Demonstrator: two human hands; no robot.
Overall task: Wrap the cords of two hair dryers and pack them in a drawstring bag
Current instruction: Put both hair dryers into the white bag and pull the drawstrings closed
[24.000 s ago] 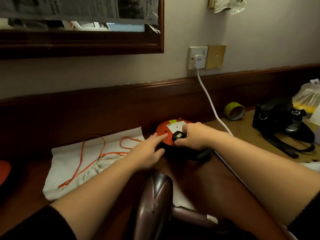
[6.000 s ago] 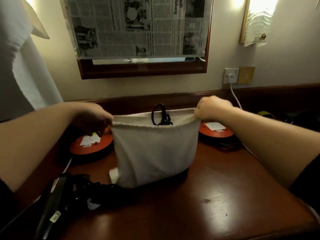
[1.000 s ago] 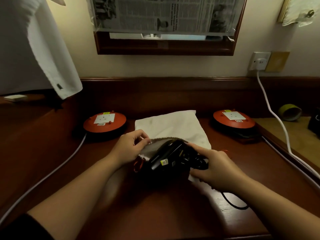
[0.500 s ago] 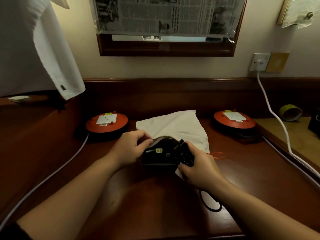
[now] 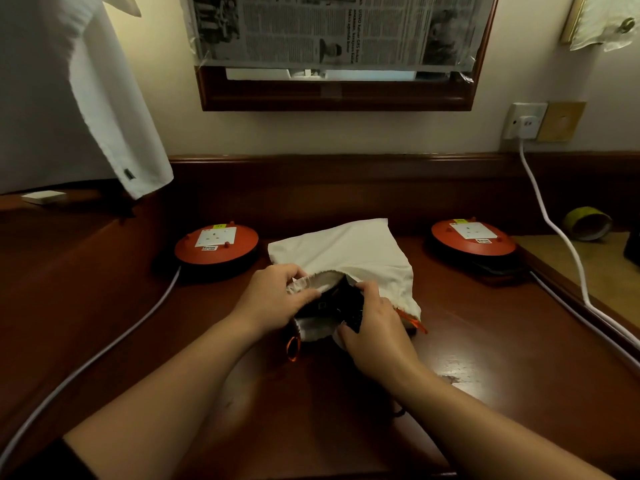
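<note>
A white drawstring bag [image 5: 346, 252] lies flat on the wooden desk [image 5: 467, 341], its mouth facing me. My left hand [image 5: 273, 299] pinches the upper hem of the mouth and holds it up. My right hand [image 5: 372, 323] grips a black hair dryer [image 5: 332, 304], which sits mostly inside the mouth with only its dark rear end showing. The orange drawstring [image 5: 292, 348] loops out below the mouth on the left and shows again at the right edge of the bag. Any other dryer is hidden inside the bag.
Two round orange extension reels stand at the back, one to the left [image 5: 216, 242] and one to the right [image 5: 472, 237]. A white cable [image 5: 550, 223] runs from the wall socket [image 5: 524, 121] down the right edge. A white shirt [image 5: 86, 91] hangs top left. A tape roll [image 5: 587, 223] lies far right.
The black hair dryer has gone deeper into the bag, pushed by my right hand. My left hand lifted the hem over it. The loose cord near the desk front is no longer visible.
</note>
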